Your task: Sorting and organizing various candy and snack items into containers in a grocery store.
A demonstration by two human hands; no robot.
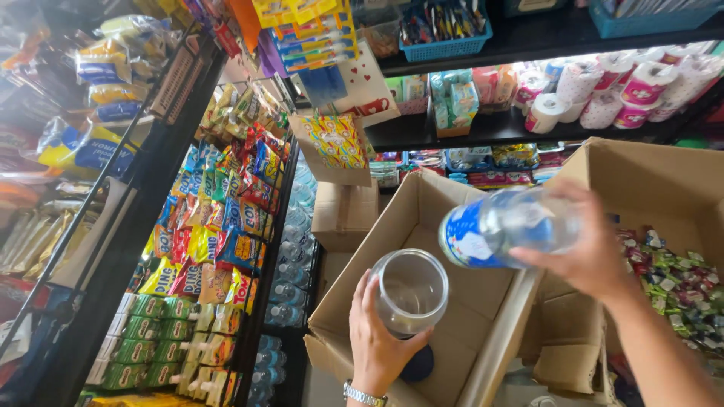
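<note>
The clear bottle sits in the left hand, fingers curled around its lower body, held above the open cardboard box so that its bottom faces the camera and its dark cap end points down toward the box floor. That grip wraps the bottle firmly from below and the side, which keeps it steady while tipped. Up and to the right of this bottle, the right hand is closed around a second bottle with a blue and white label, carried nearly on its side over the box's right wall, the label end toward the left hand. The fingers press round its clear middle, so the label stays bare. Right of the box, another carton holds wrapped sweets in green and mixed colours. Left of the box, a tall wire rack hangs bright snack packets in rows. Beyond the box, a dark shelf carries paper rolls and small packs, with blue baskets above.
</note>
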